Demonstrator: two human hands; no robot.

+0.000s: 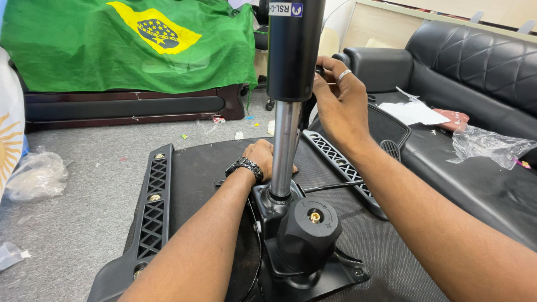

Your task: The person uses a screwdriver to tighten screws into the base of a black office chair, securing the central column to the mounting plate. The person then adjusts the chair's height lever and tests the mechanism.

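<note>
Head view: right hand [339, 106] fingers grip black cylinder [293, 50]; left hand [263, 159] behind chrome shaft [285, 148], grip unclear.

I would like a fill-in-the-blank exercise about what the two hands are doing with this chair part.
1. The left hand rests at the base of the ____ metal cylinder.
2. The right hand wears a ____ on one finger.
3. A green and yellow ____ lies over the furniture behind.

Missing words: silver; ring; flag

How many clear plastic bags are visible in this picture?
3. One crumpled plastic bag lies on the grey floor at the left, a small one is at the lower left edge, and one lies on the black sofa. Others may be hidden.
</note>
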